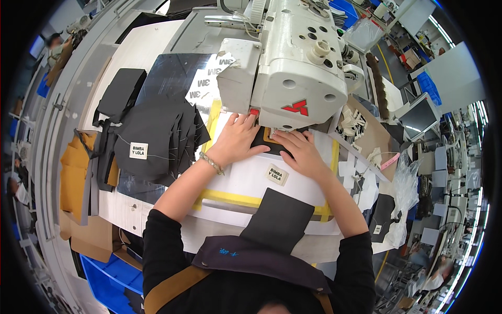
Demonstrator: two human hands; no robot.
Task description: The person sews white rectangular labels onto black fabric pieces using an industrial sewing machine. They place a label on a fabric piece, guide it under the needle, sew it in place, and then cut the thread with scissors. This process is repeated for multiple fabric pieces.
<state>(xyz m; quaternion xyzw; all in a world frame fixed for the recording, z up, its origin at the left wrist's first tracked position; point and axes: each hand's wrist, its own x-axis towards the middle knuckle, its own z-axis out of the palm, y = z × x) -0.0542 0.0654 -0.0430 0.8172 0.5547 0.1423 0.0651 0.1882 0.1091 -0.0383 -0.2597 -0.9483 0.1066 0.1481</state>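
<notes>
My left hand (238,138) lies with its fingers stretched forward and its thumb apart, on the left end of a black fabric piece (261,140) under the head of a white sewing machine (298,78). On the other side of the needle area, my right hand (303,153) rests with fingers extended and thumb spread, touching the same piece near a small yellow-brown frame (268,135). Its fingertips partly hide that frame. Nearer to me, a cream label (277,175) lies on a white sheet edged with yellow tape (246,197). A dark grey fabric panel (277,217) overlaps the table's front edge.
Stacked black fabric pieces (157,141), one bearing a cream label, sit at left beside mustard pieces (76,172). A cardboard box (374,125) holds many labels at right. A clear plastic bag (405,183) is beyond it. A blue bin (112,275) stands below left.
</notes>
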